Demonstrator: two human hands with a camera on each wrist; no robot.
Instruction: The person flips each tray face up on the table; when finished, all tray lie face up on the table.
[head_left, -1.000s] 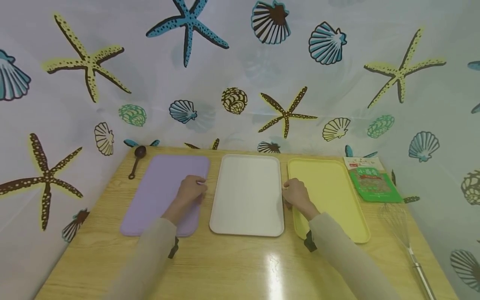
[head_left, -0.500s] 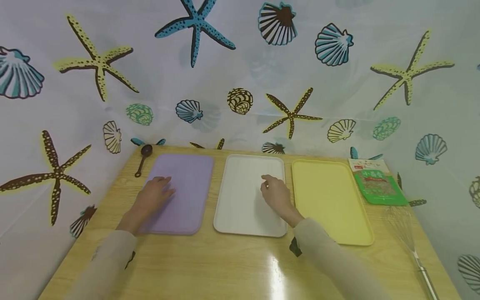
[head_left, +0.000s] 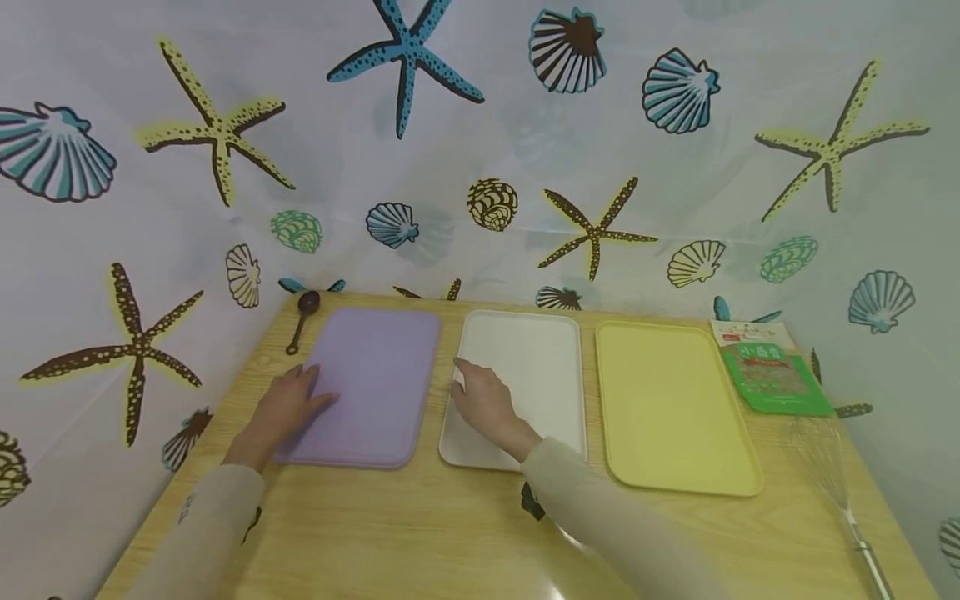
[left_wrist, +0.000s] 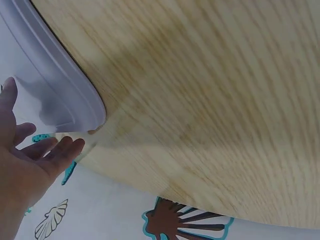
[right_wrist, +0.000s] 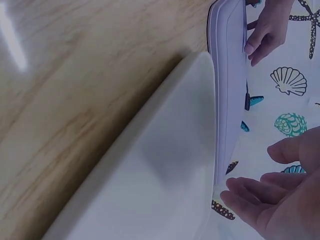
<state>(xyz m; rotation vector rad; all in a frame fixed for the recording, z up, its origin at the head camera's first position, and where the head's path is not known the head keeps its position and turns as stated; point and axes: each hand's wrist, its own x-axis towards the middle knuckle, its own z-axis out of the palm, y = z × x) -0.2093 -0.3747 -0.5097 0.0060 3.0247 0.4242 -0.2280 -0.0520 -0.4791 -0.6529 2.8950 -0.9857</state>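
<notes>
Three shallow trays lie side by side: a purple tray (head_left: 378,379), a white tray (head_left: 536,358) and a yellow tray (head_left: 671,400). My left hand (head_left: 277,417) is at the purple tray's left edge, its fingers loosely spread and thumb over the tray. In the left wrist view, those fingers are beside the tray's corner (left_wrist: 82,102) and grip nothing. My right hand (head_left: 487,404) hovers over the left side of the white tray, near its left rim. The right wrist view shows its fingers (right_wrist: 250,197) loosely bent with nothing between them.
A dark brown spoon (head_left: 303,317) lies at the back left. On the right are a green seasoning packet (head_left: 772,371) and a metal whisk (head_left: 847,508). A cloth printed with starfish and shells (head_left: 491,204) hangs behind the wooden table (head_left: 360,525).
My left hand has gone from the purple tray's right edge to its left edge. The right hand has moved left from between the white and yellow trays. The head view has turned slightly left.
</notes>
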